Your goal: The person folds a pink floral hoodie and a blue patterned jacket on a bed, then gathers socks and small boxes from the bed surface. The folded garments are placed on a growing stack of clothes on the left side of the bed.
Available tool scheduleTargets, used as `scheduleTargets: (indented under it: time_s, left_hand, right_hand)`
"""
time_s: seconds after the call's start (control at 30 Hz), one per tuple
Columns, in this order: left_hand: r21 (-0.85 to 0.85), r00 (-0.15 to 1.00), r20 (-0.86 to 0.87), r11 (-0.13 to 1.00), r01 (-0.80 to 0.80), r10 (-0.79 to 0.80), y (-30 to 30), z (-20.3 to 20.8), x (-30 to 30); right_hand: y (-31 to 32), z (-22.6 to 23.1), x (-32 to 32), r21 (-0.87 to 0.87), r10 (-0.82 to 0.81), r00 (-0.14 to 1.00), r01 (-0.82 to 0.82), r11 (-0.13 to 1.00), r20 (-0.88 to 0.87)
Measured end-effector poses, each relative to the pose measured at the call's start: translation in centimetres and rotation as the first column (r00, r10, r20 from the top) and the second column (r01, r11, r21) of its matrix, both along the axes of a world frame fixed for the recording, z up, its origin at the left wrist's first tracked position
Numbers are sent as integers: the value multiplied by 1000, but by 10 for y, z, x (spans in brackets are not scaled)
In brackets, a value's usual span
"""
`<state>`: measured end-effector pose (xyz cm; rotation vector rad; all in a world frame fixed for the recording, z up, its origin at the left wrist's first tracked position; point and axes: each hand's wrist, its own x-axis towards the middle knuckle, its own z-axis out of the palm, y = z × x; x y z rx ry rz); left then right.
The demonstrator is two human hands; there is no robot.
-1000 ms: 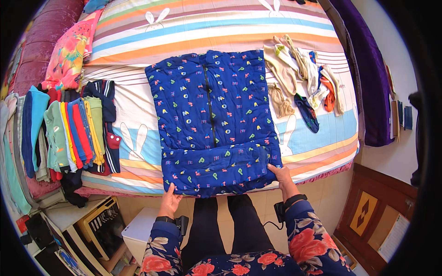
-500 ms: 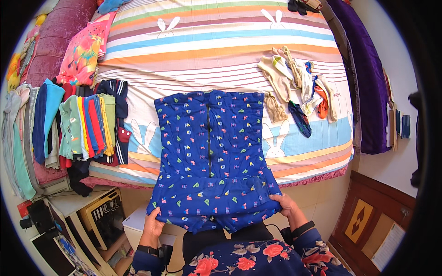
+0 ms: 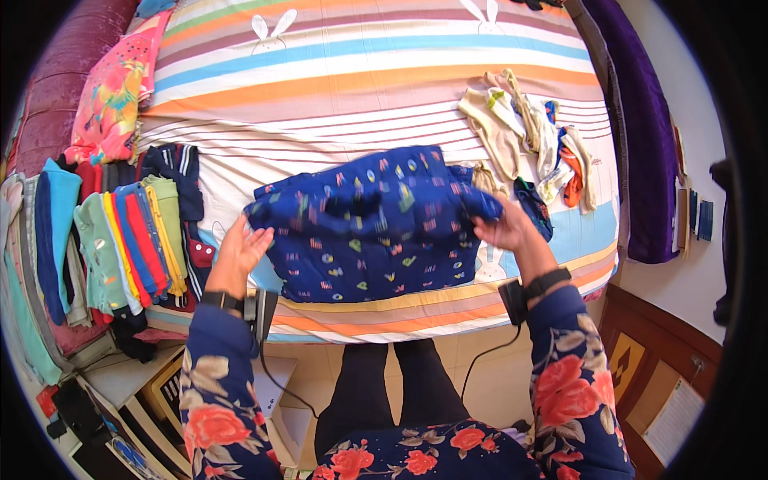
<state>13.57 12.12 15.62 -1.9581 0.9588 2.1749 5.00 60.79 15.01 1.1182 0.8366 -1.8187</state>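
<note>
A blue garment (image 3: 376,264) with small colourful prints lies doubled over on the bed's near part. My left hand (image 3: 242,252) pinches its left edge, the fingertips showing beside the cloth. At the opposite edge, my right hand (image 3: 510,228) grips a bunched corner. Between the hands the upper layer is raised and somewhat blurred, with a dark gap under its fold. The front seam or zip is hidden by the folded cloth. Several loose socks (image 3: 524,132) lie just beyond my right hand.
Stacked folded clothes (image 3: 132,240) stand along the left side, with a pink printed cloth (image 3: 116,100) behind them. The striped bedsheet (image 3: 344,80) spreads under everything. A cabinet (image 3: 152,392) stands at lower left, a brown wooden door (image 3: 632,320) at lower right.
Both hands have moved forward over the bed, carrying the garment's near edge away from me. The garment, spread long before, is now folded over into a shorter shape.
</note>
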Motion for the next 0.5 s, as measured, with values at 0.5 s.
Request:
scheduleTargets:
  time_s: [0.5]
  left_hand:
    - [-627, 6, 664, -553, 549, -747, 89, -22, -82]
  right_hand:
    - [-116, -9, -31, 872, 994, -109, 488, 32, 24]
